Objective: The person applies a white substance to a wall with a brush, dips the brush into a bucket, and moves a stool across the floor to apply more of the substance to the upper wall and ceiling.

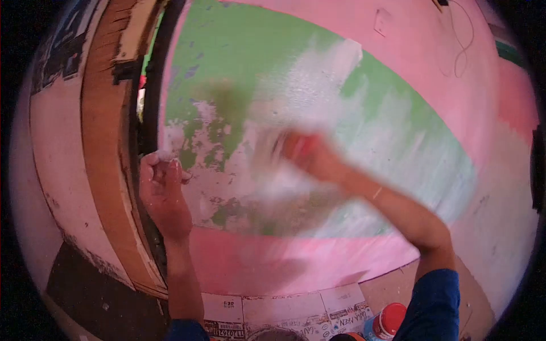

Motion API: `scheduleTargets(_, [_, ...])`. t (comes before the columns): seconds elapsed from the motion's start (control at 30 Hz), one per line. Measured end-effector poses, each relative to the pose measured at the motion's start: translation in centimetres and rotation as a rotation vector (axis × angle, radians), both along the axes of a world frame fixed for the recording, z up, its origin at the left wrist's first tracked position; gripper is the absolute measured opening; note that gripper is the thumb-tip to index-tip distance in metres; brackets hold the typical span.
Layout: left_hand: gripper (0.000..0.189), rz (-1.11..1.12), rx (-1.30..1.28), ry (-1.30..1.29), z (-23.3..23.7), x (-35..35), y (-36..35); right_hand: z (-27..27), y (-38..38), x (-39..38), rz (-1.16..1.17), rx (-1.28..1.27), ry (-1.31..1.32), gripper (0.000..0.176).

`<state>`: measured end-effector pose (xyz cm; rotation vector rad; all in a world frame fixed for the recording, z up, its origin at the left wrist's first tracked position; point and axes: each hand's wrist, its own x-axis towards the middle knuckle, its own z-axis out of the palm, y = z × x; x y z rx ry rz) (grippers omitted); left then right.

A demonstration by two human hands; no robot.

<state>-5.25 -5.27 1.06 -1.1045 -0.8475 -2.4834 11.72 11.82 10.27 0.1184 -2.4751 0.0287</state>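
**Pink-and-green painted wall [361,108], streaked white across its green field**

The wall is the largest item and the surface concerned. It stands directly before both hands; its green field carries smeared white patches above and to the right of the right hand [307,153], and worn, flaking areas between the two hands.

A tall brown wooden post [105,125] stands just left of the left hand [165,196], with a dark gap between post and wall. White printed sheets [278,310] lie below both hands along the wall's foot, presumably to catch drips.

The right hand is in front of the wall's middle, blurred, its fingers apparently closed around a small red object [309,145]. The object's form cannot be made out; the firm-looking hold would suit pressing against the surface.

The left hand is raised near the wall's left edge, fingers curled and thumb up, with white matter on the fingertips. Whether it grips anything cannot be told. Its position probably keeps it clear of the right arm.

A blue container with a round red lid [389,320] stands below the right forearm, likely placed there for easy reach. A thin looped cable [463,48] hangs above and right of the right hand. A small pale rectangular wall plate [381,23] is fixed left of the cable.
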Motion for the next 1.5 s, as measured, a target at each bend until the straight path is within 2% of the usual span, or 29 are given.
scheduleTargets(0.03, [0.008, 0.039, -0.041, 0.029, 0.0, 0.2, 0.2, 5.7, -1.5, 2.1, 0.004, -0.042, 0.161, 0.011])
scheduleTargets(0.07, [0.008, 0.025, -0.038, 0.03, 0.1, 0.6, 0.7, 11.5, -0.6, 4.0, 0.095, 0.529, 0.337, 0.01])
scheduleTargets(0.1, [0.008, -0.011, -0.069, 0.014, 0.0, 1.1, 1.3, 15.2, -1.4, 5.4, -0.106, 0.857, 0.625, 0.014])
scheduleTargets(0.2, [0.013, -0.13, -0.148, 0.059, -0.5, 2.1, 2.3, 14.6, 1.9, 8.9, -0.35, 0.714, 0.665, 0.023])
scheduleTargets(0.3, [0.017, -0.124, -0.22, 0.114, -0.2, 4.0, 2.9, -2.6, 1.8, 9.9, -0.303, 0.735, 0.015, 0.024])
scheduleTargets(0.33, [0.017, -0.128, -0.214, 0.114, -0.1, 4.6, 2.8, -7.2, 0.4, 10.4, -0.219, 0.519, -0.248, 0.02])
scheduleTargets(0.37, [0.017, -0.134, -0.231, 0.139, 0.0, 5.1, 2.8, -9.6, -0.4, 10.6, -0.131, 0.293, -0.5, 0.015])
scheduleTargets(0.4, [0.018, -0.137, -0.252, 0.172, 0.1, 5.6, 2.8, -7.8, -2.0, 10.5, -0.068, 0.256, -0.596, 0.012])
scheduleTargets(0.5, [0.018, -0.249, -0.234, 0.177, -0.3, 6.7, 3.9, 3.5, 1.1, 11.6, -0.123, 0.331, 0.062, 0.013])
scheduleTargets(0.53, [0.018, -0.256, -0.233, 0.183, -0.4, 7.0, 4.2, 8.0, 3.6, 12.6, -0.162, -0.168, 0.278, 0.01])
scheduleTargets(0.57, [0.019, -0.211, -0.287, 0.236, -0.5, 7.3, 4.6, 12.4, 1.7, 13.4, -0.427, 0.349, 0.46, 0.009])
scheduleTargets(0.6, [0.019, -0.164, -0.342, 0.289, -0.6, 7.7, 5.0, 15.5, 2.1, 13.8, -0.176, 0.509, 0.651, 0.007])
scheduleTargets(0.63, [0.019, -0.168, -0.343, 0.295, -0.6, 8.1, 5.3, 14.8, 2.8, 14.3, -0.182, 0.51, 0.655, 0.007])
scheduleTargets(0.7, [0.019, -0.055, -0.387, 0.362, -0.6, 9.1, 5.6, 11.0, 4.8, 14.9, -0.55, 0.47, 0.67, 0.011])
scheduleTargets(0.77, [0.02, -0.064, -0.392, 0.386, -0.6, 9.7, 5.8, -3.0, 9.8, 15.9, -0.7, 0.937, 0.097, 0.045])
scheduleTargets(0.83, [0.02, -0.073, -0.395, 0.398, -0.5, 10.3, 5.8, -10.4, 3.5, 15.3, -0.281, 0.576, 0.041, 0.03])
scheduleTargets(0.87, [0.02, -0.098, -0.398, 0.402, -0.4, 10.5, 5.7, -12.1, 2.4, 16.6, -0.208, 0.361, -0.511, 0.029])
scheduleTargets(0.97, [0.021, -0.108, -0.396, 0.422, -0.7, 10.8, 6.3, -7.8, 5.5, 16.6, -0.228, 0.342, -0.461, 0.013])
scheduleTargets(1.03, [0.021, -0.099, -0.381, 0.423, -0.9, 10.8, 6.7, 3.3, 2.8, 16.7, -0.213, -0.17, -0.052, 0.006])
scheduleTargets(1.1, [0.023, -0.075, -0.394, 0.44, -1.0, 11.2, 7.1, 11.3, 5.2, 16.7, 0.051, 0.494, 0.293, 0.012])
scheduleTargets(1.13, [0.023, -0.077, -0.398, 0.436, -1.1, 11.4, 7.1, 14.5, 4.6, 17.4, -0.253, 0.916, 0.519, 0.015])
scheduleTargets(1.2, [0.023, -0.052, -0.425, 0.453, -0.8, 11.5, 7.0, 15.5, 4.1, 17.3, -0.376, 0.705, 0.812, 0.006])
scheduleTargets(1.23, [0.023, -0.048, -0.427, 0.455, -0.8, 11.4, 6.9, 13.6, 7.3, 17.5, -0.463, 0.771, 0.655, 0.009])
scheduleTargets(1.27, [0.023, -0.062, -0.432, 0.448, -0.6, 11.3, 6.8, 7.6, 7.9, 16.2, -0.541, 0.634, 0.593, 0.013])
scheduleTargets(1.33, [0.023, -0.078, -0.429, 0.424, -0.4, 11.2, 6.5, -2.6, 4.3, 15.1, -0.28, 0.776, 0.168, 0.015])
scheduleTargets(1.37, [0.023, -0.073, -0.44, 0.416, -0.3, 11.0, 6.4, -7.5, 2.4, 14.9, -0.328, 0.378, -0.114, 0.012])
scheduleTargets(1.4, [0.022, -0.063, -0.455, 0.413, -0.2, 10.8, 6.2, -8.9, 0.7, 14.4, -0.061, 0.362, -0.367, 0.007])
scheduleTargets(1.43, [0.022, -0.049, -0.455, 0.41, -0.3, 10.7, 6.1, -7.9, -0.3, 13.6, -0.105, 0.192, -0.642, 0.005])
scheduleTargets(1.5, [0.021, -0.069, -0.422, 0.398, -0.3, 10.3, 6.2, -0.3, 1.4, 12.6, -0.029, 0.42, -0.13, 0.008])
